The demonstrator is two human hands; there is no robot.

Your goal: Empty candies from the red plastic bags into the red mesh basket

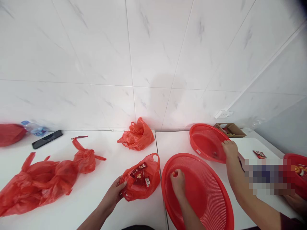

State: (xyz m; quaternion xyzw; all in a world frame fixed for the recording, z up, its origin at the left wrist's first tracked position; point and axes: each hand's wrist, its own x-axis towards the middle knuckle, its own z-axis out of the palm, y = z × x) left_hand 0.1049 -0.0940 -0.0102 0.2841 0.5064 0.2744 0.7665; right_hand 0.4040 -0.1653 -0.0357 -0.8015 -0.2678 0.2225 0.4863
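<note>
My left hand (118, 189) grips the near left rim of a red plastic bag (151, 188) that stands open on the white table. Inside the bag lie several dark red printed packets (139, 176) and a small white-labelled one (147, 182). My right hand (178, 184) is closed over the large red plastic basket (201, 179), to the right of the bag. A bit of something small and red (175, 174) shows between its fingers; what kind of thing it is I cannot make out.
A co-worker's hand (230, 149) reaches to a second red basket (203, 140). Tied red bags (48, 175), a phone (47, 139) and a bottle (35, 128) lie left. Another red bag (138, 135) rests by the wall. A cardboard box (231, 129) stands behind the baskets.
</note>
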